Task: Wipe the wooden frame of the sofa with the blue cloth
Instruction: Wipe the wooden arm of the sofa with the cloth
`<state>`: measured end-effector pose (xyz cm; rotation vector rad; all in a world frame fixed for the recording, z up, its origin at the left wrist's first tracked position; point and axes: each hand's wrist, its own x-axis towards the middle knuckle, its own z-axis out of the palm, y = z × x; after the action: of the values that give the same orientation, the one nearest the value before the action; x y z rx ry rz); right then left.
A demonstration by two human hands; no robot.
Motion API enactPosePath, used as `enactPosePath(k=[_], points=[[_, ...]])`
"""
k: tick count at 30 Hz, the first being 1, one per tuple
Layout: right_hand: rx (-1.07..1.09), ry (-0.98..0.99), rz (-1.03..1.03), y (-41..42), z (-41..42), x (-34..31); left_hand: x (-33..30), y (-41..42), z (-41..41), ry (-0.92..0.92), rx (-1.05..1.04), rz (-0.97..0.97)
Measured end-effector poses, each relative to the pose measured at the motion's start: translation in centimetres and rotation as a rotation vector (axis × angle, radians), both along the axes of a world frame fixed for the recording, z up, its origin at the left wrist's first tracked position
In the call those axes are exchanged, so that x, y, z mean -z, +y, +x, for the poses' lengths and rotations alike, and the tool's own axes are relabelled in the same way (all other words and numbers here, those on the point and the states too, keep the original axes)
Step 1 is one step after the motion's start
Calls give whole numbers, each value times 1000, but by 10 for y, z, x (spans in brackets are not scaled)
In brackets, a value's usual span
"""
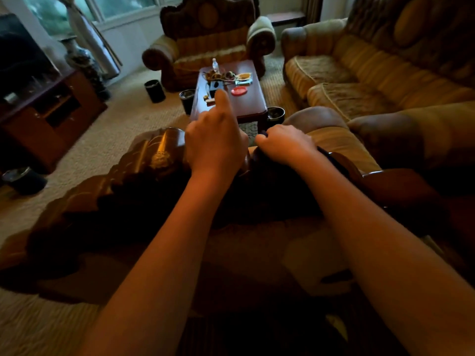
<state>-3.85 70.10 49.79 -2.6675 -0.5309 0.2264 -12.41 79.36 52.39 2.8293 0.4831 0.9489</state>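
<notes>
Right now, from my head view, I am leaning over the back of a sofa, both forearms stretched out over its carved top. My left hand [214, 140] rests on the crest of the wooden frame [156, 155], with the index finger raised and pointing forward while the other fingers seem to curl down over the far edge. My right hand [286, 145] is balled up tight on the top rail just beside it, and I judge that the blue cloth [331, 156] is bunched inside that fist: only a dark bluish strip shows by my wrist, and a tiny dark bit pokes out near the knuckles, so I cannot say how it is folded. I take this to be the wiping step itself, at the middle of the crest. The next move, as I see it, calls for pressing the cloth flat and drawing it along the scalloped carving to the left, working into the grooves. The frame looks dark, glossy brown, with a bright gleam on the carved scroll near my left hand; much of the rest lies in shadow, so I cannot tell how clean it is. Beyond it stands a dark red desk [252, 98] carrying small clutter, and striped sofas stand around it.
</notes>
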Motion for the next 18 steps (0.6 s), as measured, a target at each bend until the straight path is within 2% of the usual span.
enactPosePath(k=[2,6,7,11,14,18], points=[[-26,28,-46,6,10,0,-1,0,-1,43,8,7],[-178,-164,-78,0,-8,4,-3,-3,-2,98,23,15],[-237,-117,-59,-3,-8,0,-3,-3,-2,98,25,16],[-329,280,38,-2,20,-15,-4,-2,1,136,32,6],[-364,364,-34,6,32,-13,-5,-3,1,181,15,31],[-378,451,16,7,39,-10,-7,-3,4,269,6,57]])
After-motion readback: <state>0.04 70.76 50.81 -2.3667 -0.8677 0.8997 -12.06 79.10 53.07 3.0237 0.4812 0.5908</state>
